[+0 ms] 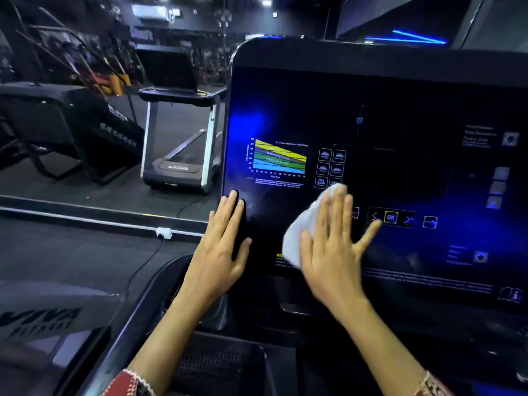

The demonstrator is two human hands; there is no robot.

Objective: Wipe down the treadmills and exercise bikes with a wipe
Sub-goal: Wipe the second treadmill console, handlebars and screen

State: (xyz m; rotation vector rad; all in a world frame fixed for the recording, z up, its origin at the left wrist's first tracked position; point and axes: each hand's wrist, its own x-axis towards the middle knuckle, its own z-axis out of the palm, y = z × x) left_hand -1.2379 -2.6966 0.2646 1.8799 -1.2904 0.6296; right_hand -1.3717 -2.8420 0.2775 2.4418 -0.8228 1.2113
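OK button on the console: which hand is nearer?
Right. The right hand presses the wipe just left of the OK button, thumb tip almost at it. The left hand lies flat on the console's left edge, beyond the wipe.

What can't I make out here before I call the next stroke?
Head view only:
- Right side of the console: cut off by the frame edge.
- Panel under the wipe and right hand: covered.
- The print under the chart: too small to read.
- Far-right labels: blurred.
- Left rim of the console: partly behind the left hand.
- Smears: lost in glare and dark.
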